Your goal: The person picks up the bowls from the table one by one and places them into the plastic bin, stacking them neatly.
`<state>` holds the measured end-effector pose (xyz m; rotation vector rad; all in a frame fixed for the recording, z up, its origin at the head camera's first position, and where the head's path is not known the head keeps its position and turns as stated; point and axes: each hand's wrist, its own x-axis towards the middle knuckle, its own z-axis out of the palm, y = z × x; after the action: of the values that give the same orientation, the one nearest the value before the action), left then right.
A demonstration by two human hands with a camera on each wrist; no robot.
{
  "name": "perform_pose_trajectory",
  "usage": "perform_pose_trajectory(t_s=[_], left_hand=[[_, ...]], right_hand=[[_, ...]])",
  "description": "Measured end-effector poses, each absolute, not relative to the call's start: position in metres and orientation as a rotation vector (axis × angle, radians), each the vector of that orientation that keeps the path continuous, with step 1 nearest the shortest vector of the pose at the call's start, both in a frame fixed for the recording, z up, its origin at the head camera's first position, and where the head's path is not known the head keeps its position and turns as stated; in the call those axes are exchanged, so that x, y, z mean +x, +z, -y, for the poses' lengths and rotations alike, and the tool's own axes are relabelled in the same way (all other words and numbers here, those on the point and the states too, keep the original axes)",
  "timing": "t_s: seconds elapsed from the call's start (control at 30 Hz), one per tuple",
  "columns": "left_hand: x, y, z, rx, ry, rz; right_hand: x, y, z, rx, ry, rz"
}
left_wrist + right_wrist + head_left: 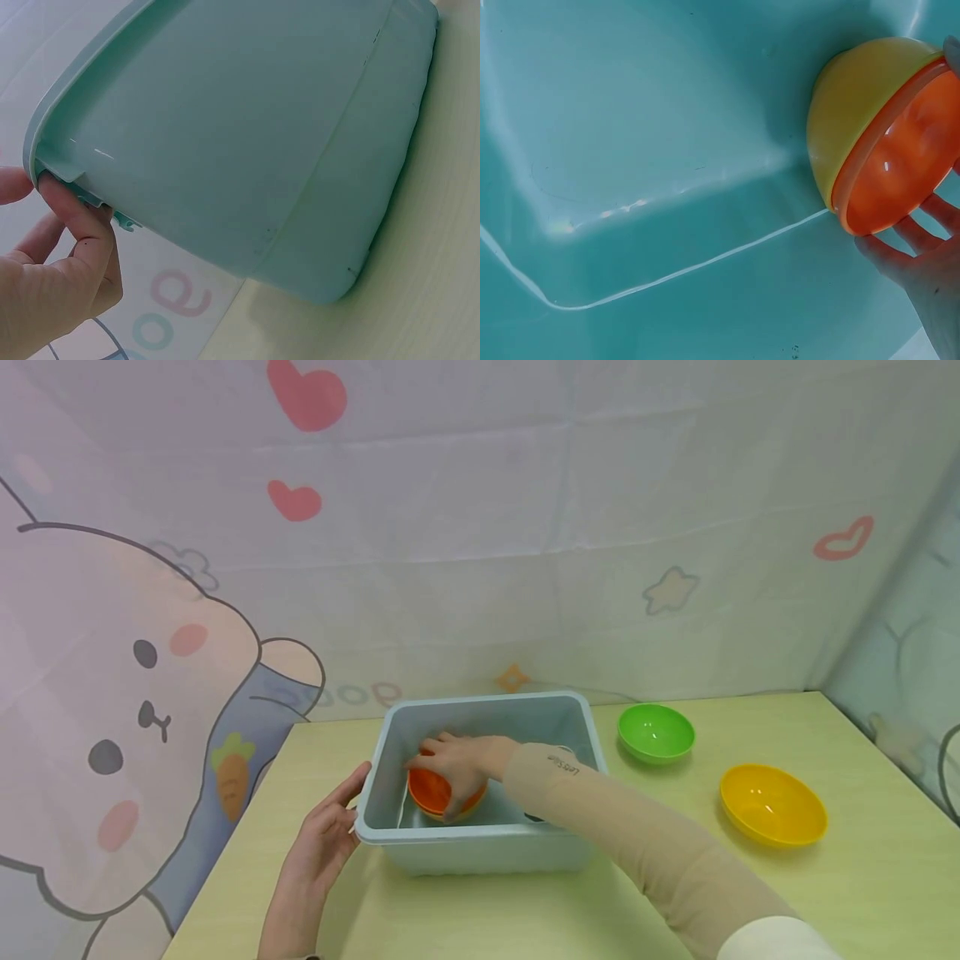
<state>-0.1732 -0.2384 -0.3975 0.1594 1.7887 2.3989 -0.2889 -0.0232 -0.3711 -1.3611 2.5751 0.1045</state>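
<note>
A light blue-green plastic bin (487,856) stands on the table. My left hand (326,835) pinches its left rim, and in the left wrist view the fingers curl under the lip with the thumb over the edge. Inside the bin, toward its left side, an orange bowl (900,165) sits nested in a yellow bowl (855,105). My right hand (457,768) reaches down into the bin and grips the orange bowl by its rim, fingers on one side and thumb on the other. Both bowls look tilted in the right wrist view.
To the right of the bin, a green bowl (656,733) stands near the back of the pale table (750,727). Closer to me and further right is another yellow bowl (772,806). A printed cloth (480,527) hangs right behind the table.
</note>
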Motion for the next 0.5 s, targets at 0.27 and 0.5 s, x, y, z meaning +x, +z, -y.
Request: perform_pose_trajectory(t_s=[0.27, 0.5], left_hand=[[-0.1726, -0.3968, 0.2382, 0.163, 2.408, -1.776], [-0.1721, -0.3962, 0.2380, 0.162, 2.404, -1.776]], right_hand=[[-0.2893, -0.3726, 0.0239, -1.336, 0.094, -2.574], [-0.2882, -0.3718, 0.0242, -1.311, 0.093, -2.569]])
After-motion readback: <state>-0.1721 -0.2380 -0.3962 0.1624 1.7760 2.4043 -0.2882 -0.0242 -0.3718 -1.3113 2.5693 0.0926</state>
